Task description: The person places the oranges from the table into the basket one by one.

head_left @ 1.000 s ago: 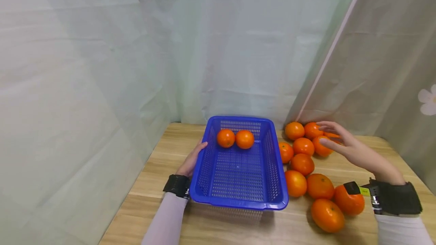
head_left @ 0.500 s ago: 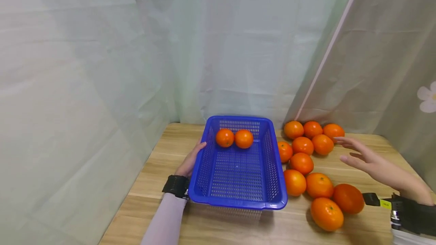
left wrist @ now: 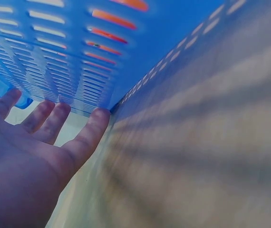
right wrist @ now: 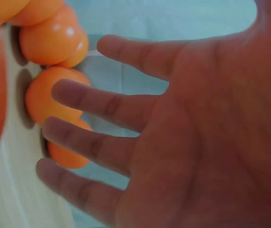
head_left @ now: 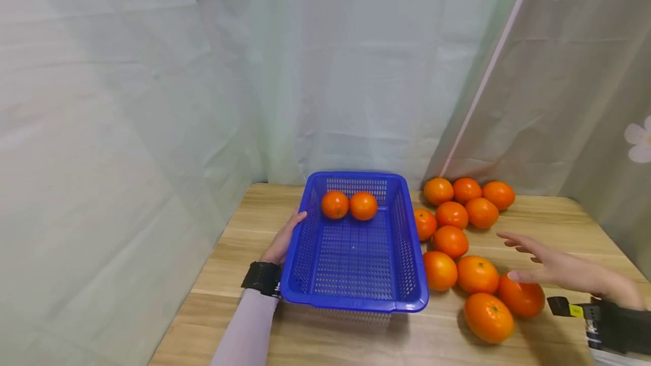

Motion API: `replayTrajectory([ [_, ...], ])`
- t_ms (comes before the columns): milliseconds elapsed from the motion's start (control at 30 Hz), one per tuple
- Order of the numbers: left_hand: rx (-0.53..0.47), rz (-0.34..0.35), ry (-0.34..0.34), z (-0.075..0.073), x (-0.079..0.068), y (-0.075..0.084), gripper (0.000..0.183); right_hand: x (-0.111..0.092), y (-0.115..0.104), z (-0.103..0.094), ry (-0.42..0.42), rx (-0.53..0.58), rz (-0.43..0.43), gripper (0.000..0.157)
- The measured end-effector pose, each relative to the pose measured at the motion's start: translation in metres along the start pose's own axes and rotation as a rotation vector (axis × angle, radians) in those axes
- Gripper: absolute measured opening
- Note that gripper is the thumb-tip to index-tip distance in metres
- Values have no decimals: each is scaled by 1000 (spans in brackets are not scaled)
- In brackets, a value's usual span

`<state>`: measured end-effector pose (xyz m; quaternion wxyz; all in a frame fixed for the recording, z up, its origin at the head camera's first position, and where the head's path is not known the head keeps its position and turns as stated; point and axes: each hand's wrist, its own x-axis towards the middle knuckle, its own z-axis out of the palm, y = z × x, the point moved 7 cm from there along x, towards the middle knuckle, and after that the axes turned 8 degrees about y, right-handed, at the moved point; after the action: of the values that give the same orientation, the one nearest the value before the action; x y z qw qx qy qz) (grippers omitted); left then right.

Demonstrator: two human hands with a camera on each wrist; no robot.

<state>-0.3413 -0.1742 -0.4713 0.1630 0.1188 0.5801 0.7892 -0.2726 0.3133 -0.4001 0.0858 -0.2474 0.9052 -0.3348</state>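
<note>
A blue perforated plastic basket [head_left: 356,301] stands on the wooden table, with two oranges [head_left: 334,205] side by side at its far end. My left hand [head_left: 282,240] supports the basket's left side, thumb by the rim. In the left wrist view its fingers [left wrist: 85,137] reach out almost straight against the slotted wall. To the right, my right hand [head_left: 559,267] hovers with fingers spread and nothing in it. Its thumb overlaps a large orange [head_left: 521,296] in the head view. The right wrist view shows the bare palm, with more oranges [right wrist: 54,92] beyond the fingertips.
Several loose oranges [head_left: 451,242] lie right of the basket, from the back edge to a big front one [head_left: 488,318]. Pale curtains [head_left: 356,72] hang behind and to the left of the wooden table [head_left: 213,309].
My right hand has drawn back from the far oranges, first rightward, then down toward the near large ones, staying empty. The left hand and basket hold their place.
</note>
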Motion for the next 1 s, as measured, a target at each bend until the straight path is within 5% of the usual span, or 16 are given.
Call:
replayTrajectory([
  [367,-27,5,-18,2,1,2,54,-3,19,16,-188,86,21,68],
  [1000,-25,32,-37,1,2,3,55,-1,28,32,-284,67,14,52],
])
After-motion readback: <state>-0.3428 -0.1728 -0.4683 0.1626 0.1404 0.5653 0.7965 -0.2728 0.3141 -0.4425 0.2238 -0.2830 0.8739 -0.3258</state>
